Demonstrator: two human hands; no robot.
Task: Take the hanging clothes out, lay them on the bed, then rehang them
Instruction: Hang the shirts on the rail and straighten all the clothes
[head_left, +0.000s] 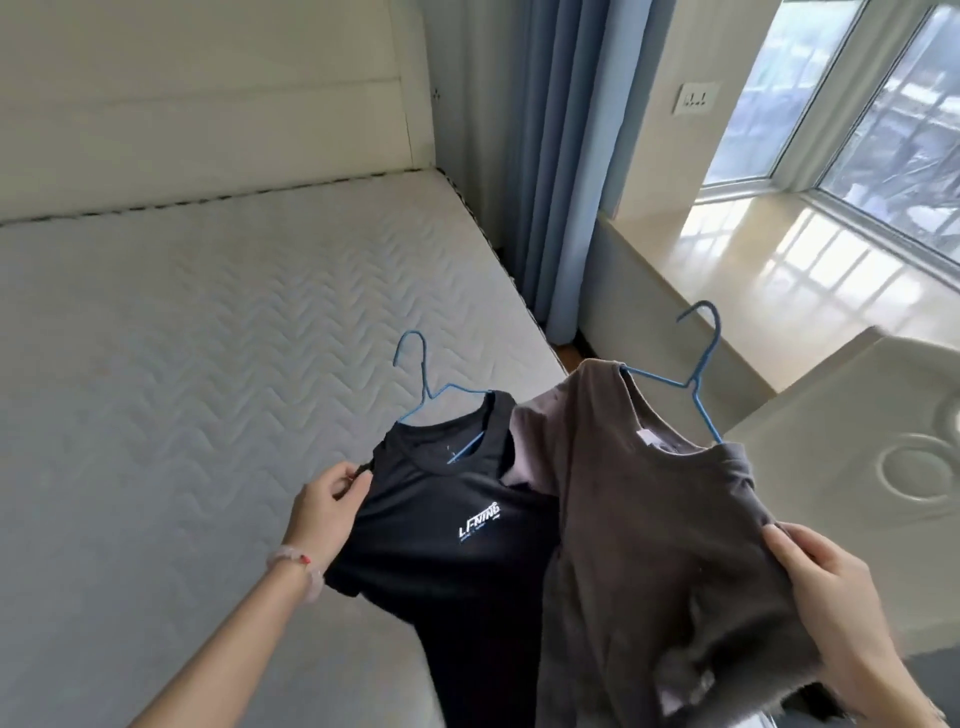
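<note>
Two limp shirts: left hand (332, 499) pinches black shirt (452, 545), right hand (826, 587) grips brown shirt (649, 519); support at shoulders

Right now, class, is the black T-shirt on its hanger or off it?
On it. The blue hanger sits inside the neck of the black T-shirt, hook poking out above the collar; the left hand pinches the shoulder.

Your window corner
Pleated blue curtain (563, 156) hangs left of your white wall socket (696, 98) and white-framed glass window (909, 130).
</note>
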